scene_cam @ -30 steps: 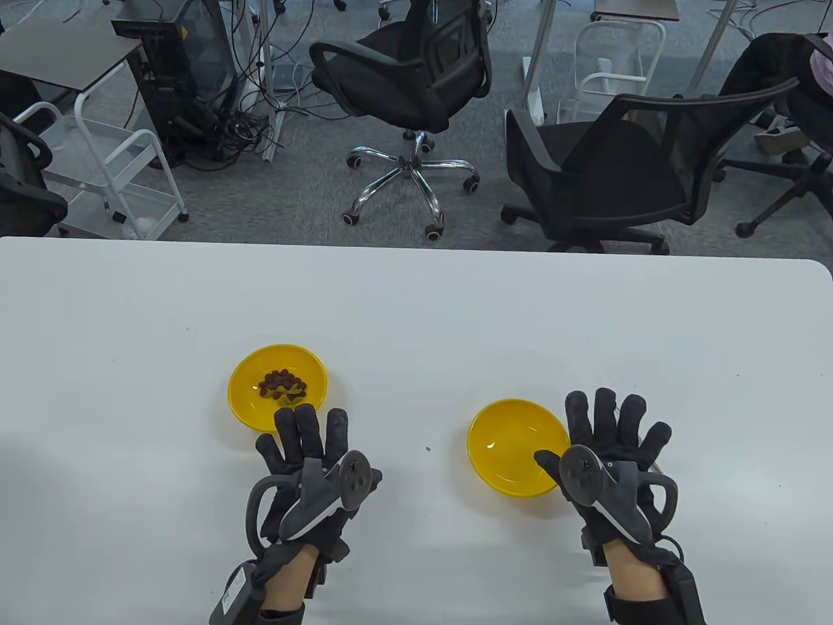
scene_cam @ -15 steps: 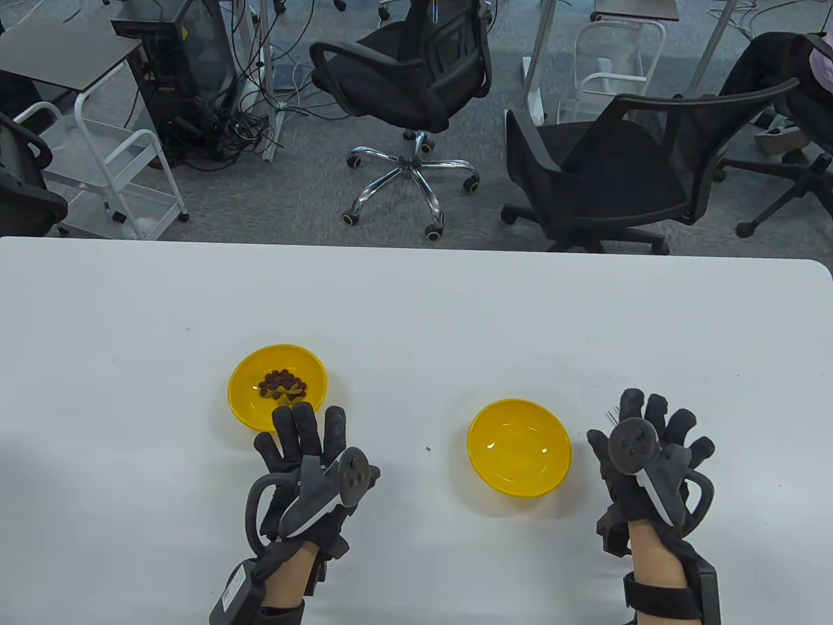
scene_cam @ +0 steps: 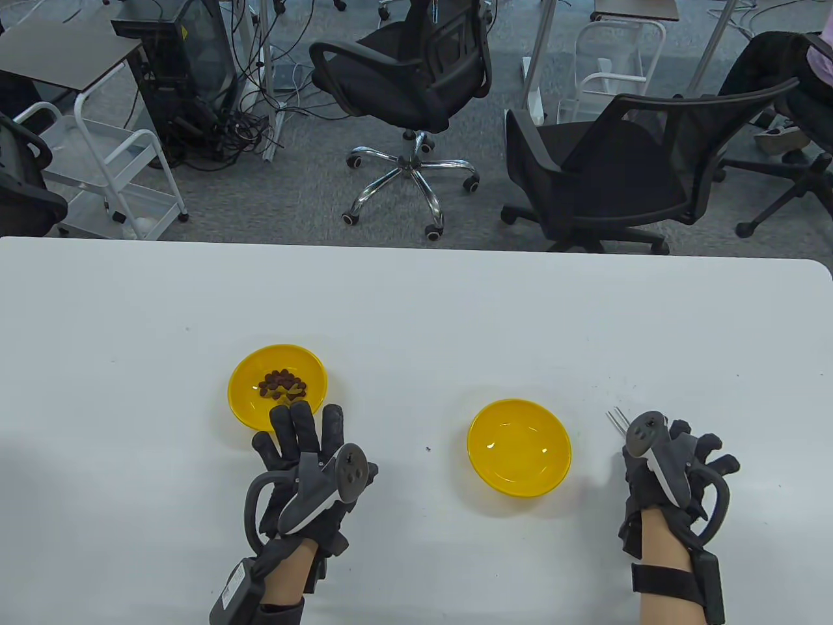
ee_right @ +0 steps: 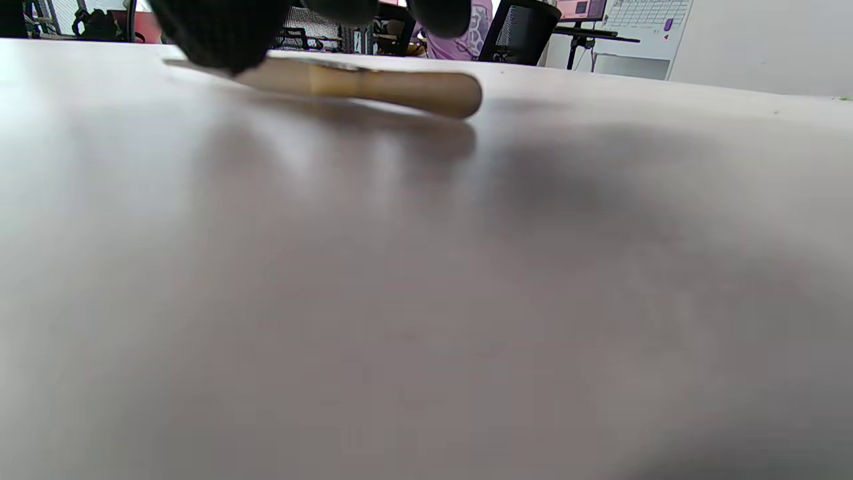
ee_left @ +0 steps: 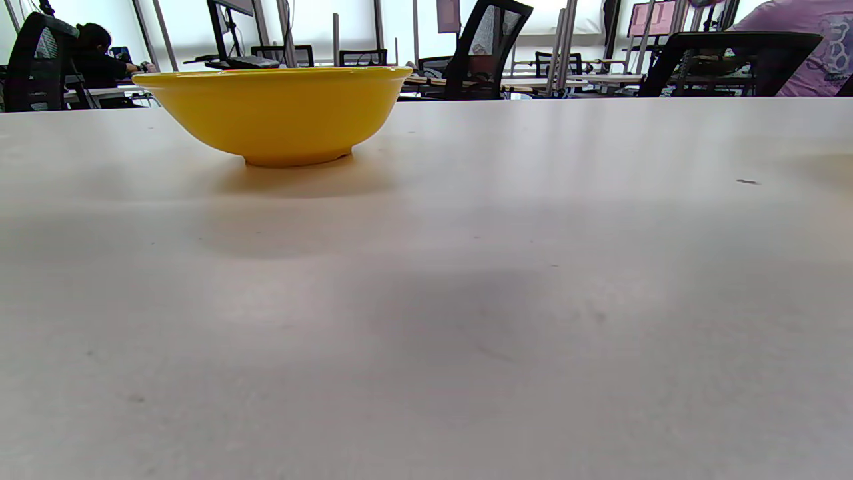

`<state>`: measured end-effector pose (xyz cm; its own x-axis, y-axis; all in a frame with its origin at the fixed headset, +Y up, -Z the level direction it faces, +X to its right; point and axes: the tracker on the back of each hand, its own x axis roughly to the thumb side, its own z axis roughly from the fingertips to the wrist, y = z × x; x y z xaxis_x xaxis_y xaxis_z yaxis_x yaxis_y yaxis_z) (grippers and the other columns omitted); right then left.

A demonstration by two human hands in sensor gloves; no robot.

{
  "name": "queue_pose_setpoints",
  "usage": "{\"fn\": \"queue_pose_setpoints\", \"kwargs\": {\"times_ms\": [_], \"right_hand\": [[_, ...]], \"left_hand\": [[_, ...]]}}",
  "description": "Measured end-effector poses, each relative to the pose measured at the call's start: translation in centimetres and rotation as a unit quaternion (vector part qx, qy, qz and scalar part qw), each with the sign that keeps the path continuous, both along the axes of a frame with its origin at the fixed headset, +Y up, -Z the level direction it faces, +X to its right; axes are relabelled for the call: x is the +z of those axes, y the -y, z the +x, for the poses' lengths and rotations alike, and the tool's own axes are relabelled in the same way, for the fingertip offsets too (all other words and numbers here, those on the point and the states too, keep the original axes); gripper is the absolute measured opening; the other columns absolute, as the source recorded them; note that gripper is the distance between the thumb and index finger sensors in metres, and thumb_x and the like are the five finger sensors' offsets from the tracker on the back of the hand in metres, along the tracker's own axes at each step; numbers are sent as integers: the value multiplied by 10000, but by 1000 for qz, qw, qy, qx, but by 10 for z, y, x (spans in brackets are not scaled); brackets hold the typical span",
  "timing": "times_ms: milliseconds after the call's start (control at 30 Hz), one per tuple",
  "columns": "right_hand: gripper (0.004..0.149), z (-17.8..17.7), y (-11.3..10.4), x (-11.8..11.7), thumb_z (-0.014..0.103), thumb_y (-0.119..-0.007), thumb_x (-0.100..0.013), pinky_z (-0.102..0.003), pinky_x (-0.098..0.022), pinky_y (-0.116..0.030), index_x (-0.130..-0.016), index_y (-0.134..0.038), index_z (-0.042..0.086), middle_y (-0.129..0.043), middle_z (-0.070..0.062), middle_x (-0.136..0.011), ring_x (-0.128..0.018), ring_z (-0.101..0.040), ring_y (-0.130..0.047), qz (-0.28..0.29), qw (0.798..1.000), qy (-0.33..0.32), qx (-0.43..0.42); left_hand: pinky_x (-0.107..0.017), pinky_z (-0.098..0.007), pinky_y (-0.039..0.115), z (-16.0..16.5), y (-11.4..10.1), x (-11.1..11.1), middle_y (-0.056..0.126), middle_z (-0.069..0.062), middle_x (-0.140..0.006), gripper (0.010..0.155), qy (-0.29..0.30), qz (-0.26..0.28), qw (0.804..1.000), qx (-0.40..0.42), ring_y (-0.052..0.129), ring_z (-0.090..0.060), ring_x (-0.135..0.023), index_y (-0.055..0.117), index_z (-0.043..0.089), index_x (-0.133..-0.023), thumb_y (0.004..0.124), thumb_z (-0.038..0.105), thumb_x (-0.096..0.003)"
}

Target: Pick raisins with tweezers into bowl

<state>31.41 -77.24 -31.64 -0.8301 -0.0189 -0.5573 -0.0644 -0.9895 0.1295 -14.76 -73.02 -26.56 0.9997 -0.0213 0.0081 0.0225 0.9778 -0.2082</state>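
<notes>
A yellow bowl point(scene_cam: 242, 398) holds a small heap of raisins point(scene_cam: 282, 384) left of the table's centre. In the left wrist view this bowl point(ee_left: 273, 113) shows from the side and its contents are hidden. An empty yellow bowl point(scene_cam: 518, 446) stands to the right. My left hand point(scene_cam: 300, 435) lies flat and open just in front of the raisin bowl. My right hand point(scene_cam: 677, 449) is right of the empty bowl, over the tweezers point(scene_cam: 615, 418), whose metal tips stick out. In the right wrist view the tweezers point(ee_right: 393, 90) lie on the table with a wooden handle, and a fingertip point(ee_right: 220, 33) touches them.
The white table point(scene_cam: 416, 306) stretches wide behind the bowls. A tiny dark speck point(scene_cam: 427, 448) lies between the hands. Office chairs point(scene_cam: 605, 176) and a white cart point(scene_cam: 110, 176) stand on the floor beyond the far edge.
My right hand has moved right, off the empty bowl, and turned down onto the tweezers. The tweezer tips have come into view. My left hand has barely moved.
</notes>
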Motion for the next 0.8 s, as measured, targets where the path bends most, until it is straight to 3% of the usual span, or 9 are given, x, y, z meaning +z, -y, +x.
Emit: {"fn": "queue_pose_setpoints", "kwargs": {"times_ms": [200, 467, 600, 800], "right_hand": [[650, -5, 5, -7, 426, -679, -491, -764, -687, -150, -1099, -504, 274, -429, -101, -1183, -1121, -537, -254, -38, 999, -5, 1], [573, -7, 5, -7, 369, -689, -501, -761, -694, -174, -1053, -588, 255, -513, -83, -1159, -1123, -525, -333, -35, 999, -10, 9], [540, -9, 5, -6, 331, -689, -505, -745, -711, -259, -1023, -609, 200, -528, -106, -1135, -1112, -515, -396, -39, 999, -14, 16], [508, -13, 5, -7, 309, -699, -495, -744, -713, -273, -967, -651, 125, -582, -147, -1079, -1102, -495, -460, -45, 998, -18, 38]], "left_hand": [[-627, -828, 103, -2, 0, -1, -82, -390, -1107, 944, -4, -2, 1000, 3, -24, -671, -1012, -93, 114, -1072, 410, 701, -531], [-628, -826, 108, -2, 0, -1, -80, -391, -1105, 953, -6, 3, 1000, 1, -18, -669, -1014, -114, 94, -1052, 417, 692, -535], [-630, -824, 113, -3, -1, -1, -77, -394, -1103, 945, -12, 6, 1000, -3, -14, -670, -1012, -113, 90, -1051, 426, 678, -543], [-630, -824, 114, -3, 0, -1, -76, -394, -1102, 945, -14, 1, 1000, -5, -13, -670, -1011, -115, 87, -1048, 428, 673, -545]]}}
